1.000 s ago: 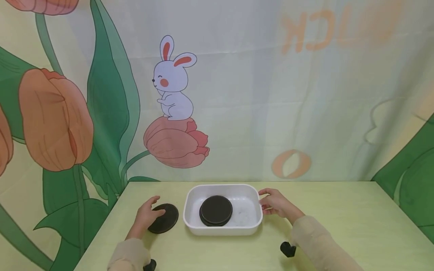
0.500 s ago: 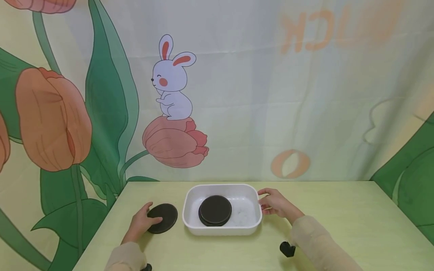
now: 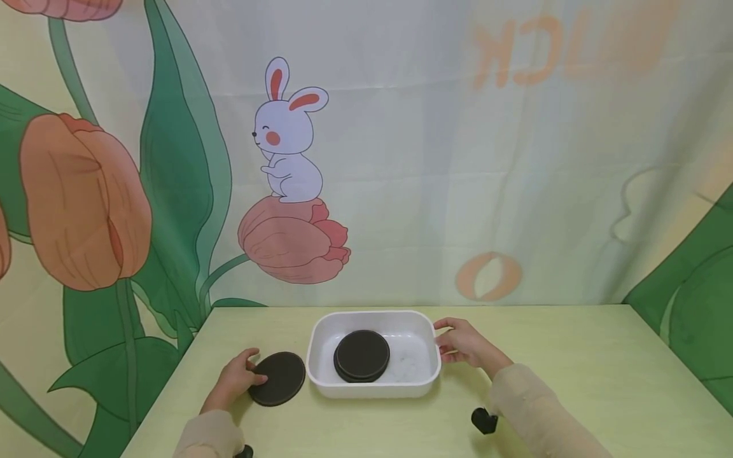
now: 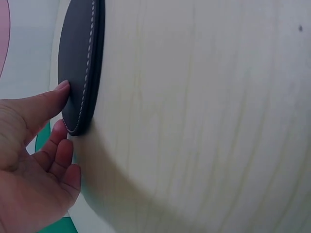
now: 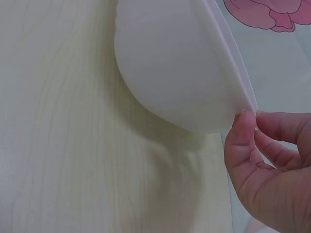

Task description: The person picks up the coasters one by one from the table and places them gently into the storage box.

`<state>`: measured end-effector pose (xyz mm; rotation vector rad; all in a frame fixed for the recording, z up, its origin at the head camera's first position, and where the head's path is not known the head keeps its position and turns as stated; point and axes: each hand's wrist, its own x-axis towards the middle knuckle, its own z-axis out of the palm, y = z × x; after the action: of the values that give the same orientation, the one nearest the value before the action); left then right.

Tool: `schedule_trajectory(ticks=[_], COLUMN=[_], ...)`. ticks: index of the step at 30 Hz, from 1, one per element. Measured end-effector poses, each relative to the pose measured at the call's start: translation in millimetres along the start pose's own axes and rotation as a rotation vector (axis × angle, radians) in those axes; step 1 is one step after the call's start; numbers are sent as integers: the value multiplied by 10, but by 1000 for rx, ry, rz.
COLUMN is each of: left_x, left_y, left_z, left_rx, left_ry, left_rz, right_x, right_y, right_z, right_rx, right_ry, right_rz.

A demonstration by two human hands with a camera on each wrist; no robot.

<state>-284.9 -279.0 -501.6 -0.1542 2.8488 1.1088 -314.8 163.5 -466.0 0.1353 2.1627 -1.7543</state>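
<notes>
My left hand [image 3: 235, 376] pinches the near-left edge of a round black coaster [image 3: 280, 380]. In the left wrist view, the thumb lies on top of the coaster [image 4: 80, 58], which has pale stitching round its rim, and fingers sit at its edge. A white rectangular dish [image 3: 395, 389] with rounded corners stands to the right of that coaster. Several similar black coasters appear stacked [image 3: 362, 355] in the dish's left half. At the dish's right end, my right hand [image 3: 465, 343] pinches the rim between thumb and finger, seen closely in the right wrist view.
The pale wood-grain table [image 3: 572, 369] runs back to a hanging cloth [image 3: 401, 159] printed with tulips and a rabbit. Black wrist-worn pieces show below both sleeves, the right one [image 3: 484, 420] close to the table.
The left hand has closed its thumb and fingers on the coaster's edge. The coaster has shifted slightly right and toward me. The right hand stays at the dish.
</notes>
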Motion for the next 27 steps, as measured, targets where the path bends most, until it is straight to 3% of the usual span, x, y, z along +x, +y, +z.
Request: schedule_trajectory(ticks=[10, 27], left_x=[-41, -41], left_y=[72, 102], left_z=[-25, -48], left_rx=[-24, -48], left_ry=[-95, -128], left_rz=[-25, -42], right_x=[8, 22], right_y=[14, 24], right_z=[-6, -18], right_rx=[3, 3], right_ry=[1, -4], right_rz=[1, 27])
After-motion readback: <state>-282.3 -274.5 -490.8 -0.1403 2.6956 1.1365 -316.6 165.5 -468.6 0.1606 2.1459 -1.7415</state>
